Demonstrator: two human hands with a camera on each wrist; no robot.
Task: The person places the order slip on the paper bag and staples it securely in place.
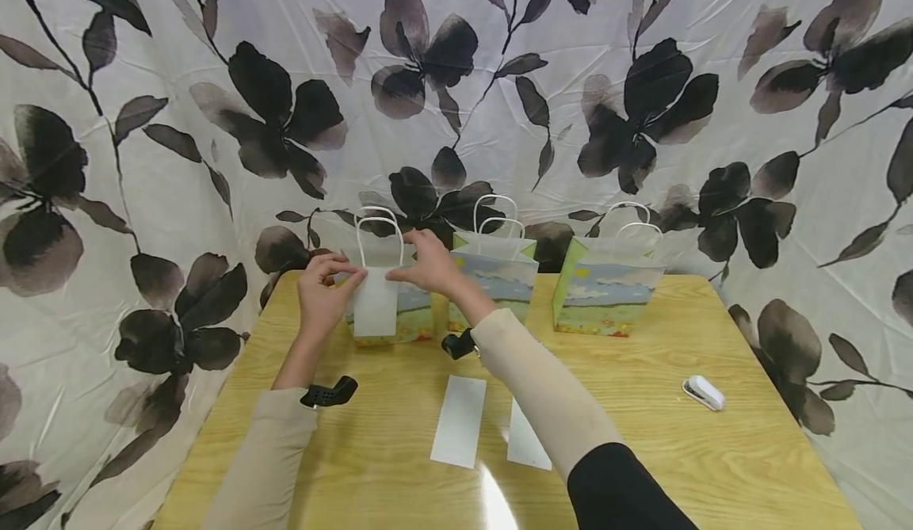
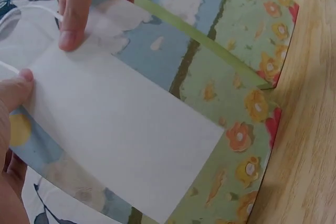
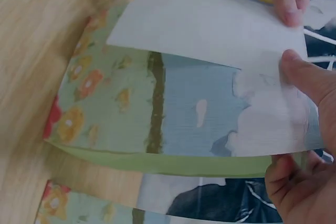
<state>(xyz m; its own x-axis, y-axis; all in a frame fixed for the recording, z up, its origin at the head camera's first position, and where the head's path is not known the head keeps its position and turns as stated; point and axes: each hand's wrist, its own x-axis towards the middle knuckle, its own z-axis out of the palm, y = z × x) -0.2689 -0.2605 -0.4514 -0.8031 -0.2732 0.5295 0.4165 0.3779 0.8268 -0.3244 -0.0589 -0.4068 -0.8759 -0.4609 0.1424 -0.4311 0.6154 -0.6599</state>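
A paper gift bag [image 1: 414, 320] with white twisted handles [image 1: 380, 221] stands at the left end of the table's back row. Its front is printed with sky, meadow and flowers. Over that front lies a blank white card [image 2: 126, 129], its top near the bag's rim. My left hand [image 1: 324, 292] pinches the card's upper left edge, thumb in front and fingers behind the bag's rim. At the card's upper right, my right hand [image 1: 430, 265] presses with its thumb [image 3: 307, 74], while its curled fingers [image 3: 286, 182] grip the bag's side.
Two matching gift bags [image 1: 499, 276] [image 1: 609, 292] stand to the right along the back. On the wooden table [image 1: 385, 451] lie two more white cards [image 1: 460, 423] [image 1: 526, 439], the second partly under my right forearm. A small white stapler [image 1: 704, 393] lies at the right. Flowered cloth [image 1: 528, 142] hangs behind.
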